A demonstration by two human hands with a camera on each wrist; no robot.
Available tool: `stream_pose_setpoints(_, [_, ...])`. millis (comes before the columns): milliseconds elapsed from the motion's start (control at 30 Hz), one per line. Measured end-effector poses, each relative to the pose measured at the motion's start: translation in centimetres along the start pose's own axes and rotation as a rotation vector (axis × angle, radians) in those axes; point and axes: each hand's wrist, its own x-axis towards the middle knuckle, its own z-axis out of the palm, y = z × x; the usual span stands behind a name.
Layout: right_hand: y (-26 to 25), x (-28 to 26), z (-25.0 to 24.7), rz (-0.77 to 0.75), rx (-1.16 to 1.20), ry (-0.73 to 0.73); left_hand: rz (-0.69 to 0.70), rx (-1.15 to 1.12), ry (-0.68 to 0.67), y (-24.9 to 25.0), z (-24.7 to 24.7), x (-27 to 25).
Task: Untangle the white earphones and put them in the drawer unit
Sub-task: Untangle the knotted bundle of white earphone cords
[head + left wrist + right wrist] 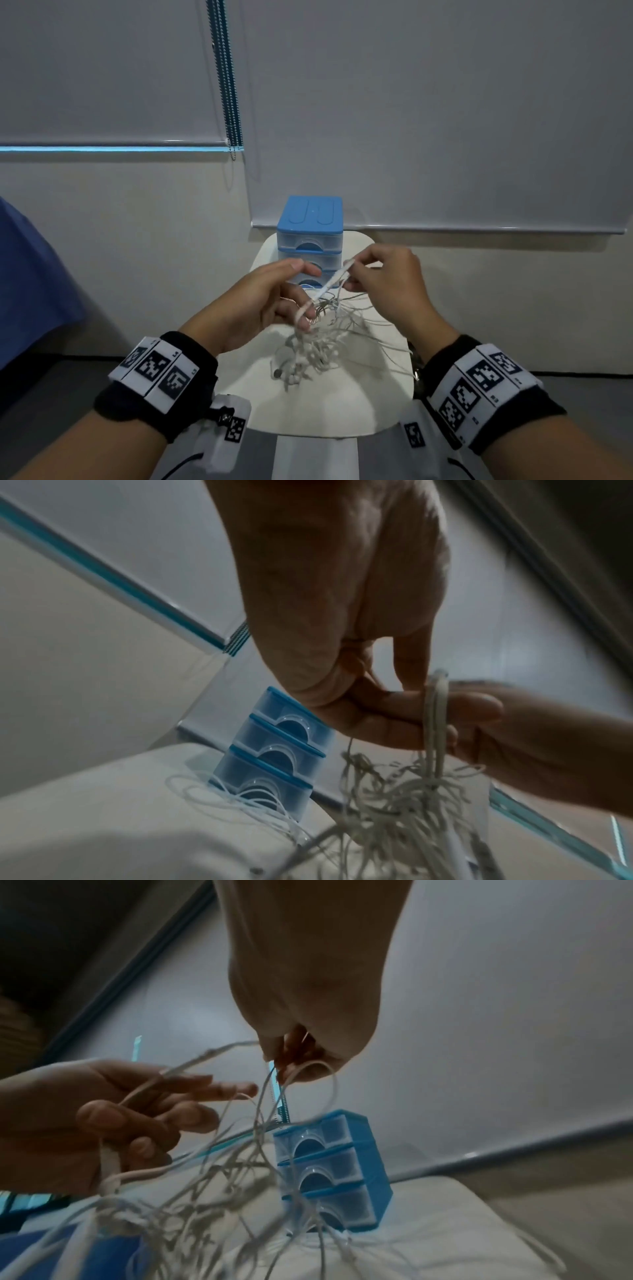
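The white earphones (318,339) are a tangled bunch of thin cables held above the small white table (342,407). My left hand (305,298) holds them with a thick strand looped over a curled lower finger; this loop (109,1164) shows clearly in the right wrist view. My right hand (351,274) pinches the upper end of that strand between thumb and fingertips (291,1066). The tangle (394,804) hangs under both hands, and its earbuds rest on the table. The blue drawer unit (310,222) stands at the table's far edge, behind the hands, with its three clear drawers (274,753) pushed in.
Some loose cable loops (219,794) lie on the table right in front of the bottom drawer. A blue cloth (34,291) fills the left side. Roller blinds and a bead chain (229,85) hang on the wall behind.
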Motion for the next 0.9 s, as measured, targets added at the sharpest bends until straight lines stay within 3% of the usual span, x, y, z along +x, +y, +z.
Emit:
stream_pose_setpoints(133, [-2.0, 0.3, 0.5, -0.284, -0.203, -0.036, -0.002, 0.228, -0.094, 0.7, 1.6, 0.3])
stream_pose_setpoints(300, [-4.6, 0.2, 1.3, -0.418, -0.182, -0.12, 0.07, 0.335, -0.049, 0.4, 2.6, 1.8])
stream_pose_setpoints(467, [-6.7, -0.1, 1.3, -0.548, -0.02, -0.018, 0.035, 0.508, -0.074, -0.9, 2.8, 2.7])
stream_pose_setpoints(567, [-7.1, -0.4, 1.0, -0.642, -0.084, 0.036, -0.002, 0.642, -0.021, -1.6, 2.0, 2.9])
stream_pose_setpoints(633, [-6.4, -0.7, 0.8, -0.555, -0.096, 0.006, 0.034, 0.682, 0.075, -1.2, 1.4, 3.0])
stream_pose_setpoints(767, [-2.9, -0.7, 0.9, -0.181, -0.082, -0.209, 0.258, 0.579, 0.244, 2.0, 1.3, 2.3])
stream_pose_setpoints(900, [-0.1, -1.2, 2.0, -0.125, -0.251, -0.442, 0.516, 0.395, 0.323, 6.2, 1.5, 1.5])
